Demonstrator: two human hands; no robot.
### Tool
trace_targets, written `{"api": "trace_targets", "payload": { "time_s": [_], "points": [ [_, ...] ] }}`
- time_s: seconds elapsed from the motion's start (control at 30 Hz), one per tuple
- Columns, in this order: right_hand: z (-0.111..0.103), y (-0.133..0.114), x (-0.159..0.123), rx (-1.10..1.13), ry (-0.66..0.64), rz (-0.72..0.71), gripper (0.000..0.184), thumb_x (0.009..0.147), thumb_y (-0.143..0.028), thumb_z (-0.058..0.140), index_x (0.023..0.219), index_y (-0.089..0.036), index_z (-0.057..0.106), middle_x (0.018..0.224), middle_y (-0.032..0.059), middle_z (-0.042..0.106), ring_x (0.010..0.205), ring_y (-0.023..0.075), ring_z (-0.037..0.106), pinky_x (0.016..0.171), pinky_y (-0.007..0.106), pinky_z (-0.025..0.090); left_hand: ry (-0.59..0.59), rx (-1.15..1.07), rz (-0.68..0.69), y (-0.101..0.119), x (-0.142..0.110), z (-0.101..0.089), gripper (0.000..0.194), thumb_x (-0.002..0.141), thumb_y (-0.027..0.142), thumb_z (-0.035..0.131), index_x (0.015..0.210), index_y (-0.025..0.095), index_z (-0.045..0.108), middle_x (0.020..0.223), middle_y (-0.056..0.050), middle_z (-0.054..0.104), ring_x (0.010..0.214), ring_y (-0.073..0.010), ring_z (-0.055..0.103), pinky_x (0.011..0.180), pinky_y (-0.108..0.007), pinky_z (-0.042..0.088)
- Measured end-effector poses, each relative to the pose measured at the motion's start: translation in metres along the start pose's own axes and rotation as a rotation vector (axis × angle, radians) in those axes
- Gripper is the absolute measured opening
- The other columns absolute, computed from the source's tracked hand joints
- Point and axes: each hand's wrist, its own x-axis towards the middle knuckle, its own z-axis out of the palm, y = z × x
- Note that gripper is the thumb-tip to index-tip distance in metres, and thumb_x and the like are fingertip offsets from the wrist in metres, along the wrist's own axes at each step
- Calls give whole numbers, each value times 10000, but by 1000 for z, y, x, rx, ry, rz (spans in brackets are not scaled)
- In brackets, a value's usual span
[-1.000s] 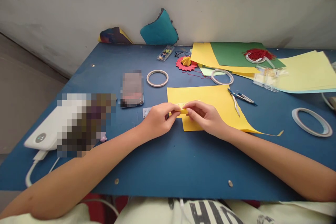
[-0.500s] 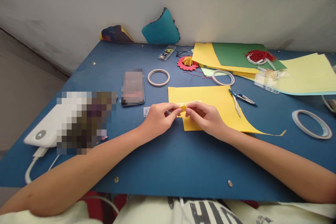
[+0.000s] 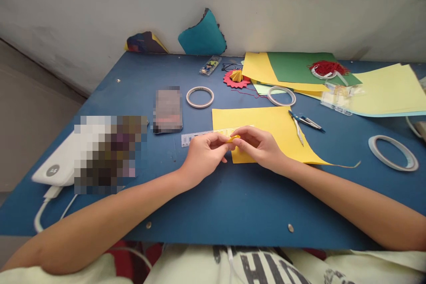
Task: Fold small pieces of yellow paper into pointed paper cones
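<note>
Where the left hand (image 3: 204,156) and right hand (image 3: 262,147) are nearly joined, a small yellow paper piece (image 3: 234,138) is pinched by both, over a yellow sheet (image 3: 256,117); a transparent ruler (image 3: 193,139) is partly hidden beneath, and the sheet's right edge is overlapped by a compass (image 3: 297,131).

**Left hand (image 3: 206,159) and right hand (image 3: 262,148) held close, fingertips pinched**

Both arms are bent and angled inward, and the hands are nearly met at the centre. The left forearm (image 3: 133,206) is slanted up from the lower left, the right forearm (image 3: 346,202) from the lower right; both are bare. The left wrist (image 3: 182,179) is seen lower than the right wrist (image 3: 289,165). The back of the left hand is turned upward, its thumb and index finger pressed together, and one fingertip (image 3: 224,159) is shown beneath. On the right hand, the index finger is arched above the extended thumb, with the tips drawn together; the remaining fingers are partly hidden.
</note>
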Motion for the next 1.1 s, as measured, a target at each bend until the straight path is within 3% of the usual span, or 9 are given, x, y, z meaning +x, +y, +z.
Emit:
{"api": "trace_targets", "payload": {
  "time_s": [0.17, 0.37, 0.57, 0.77, 1.1],
  "points": [
    [0, -2, 1, -36, 21, -5, 119, 853, -308, 575, 830, -197, 611, 761, 7, 631, 655, 109, 615, 591, 226, 509, -46, 10, 7, -3, -1, 1, 152, 751, 293, 651, 801, 156, 695, 782, -30, 694, 636, -120, 610, 520, -207, 517],
    [0, 0, -1, -62, 55, -6, 110, 877, -289, 535, 844, -199, 589, 697, -15, 618, 569, 91, 596, 557, 222, 489, 62, 245, 148, -5, 0, -3, 103, 764, 272, 641, 762, 174, 672, 758, -8, 678, 696, -122, 608, 577, -201, 455],
    [-1, 1, -2, -65, 68, 17, 122, 894, -292, 512, 849, -203, 582, 677, -19, 612, 582, 97, 601, 581, 230, 471, 32, 345, 221, -6, 1, 1, 98, 774, 248, 619, 749, 190, 694, 718, 8, 683, 640, -115, 591, 564, -210, 427],
    [-3, -1, 0, -1, 34, 101, 193, 916, -373, 467, 925, -201, 553, 613, -30, 591, 551, 108, 598, 557, 234, 475, -6, 265, 146, -7, 2, 0, 158, 793, 260, 586, 733, 175, 704, 690, -9, 688, 654, -143, 612, 613, -236, 457],
    [-3, 0, 1, 42, 3, 111, 216, 872, -394, 542, 805, -192, 577, 661, -16, 593, 567, 95, 577, 554, 220, 464, -32, 261, 120, -5, 4, -2, 175, 790, 287, 590, 720, 158, 685, 692, -24, 677, 667, -153, 614, 625, -245, 472]
  ]
}}
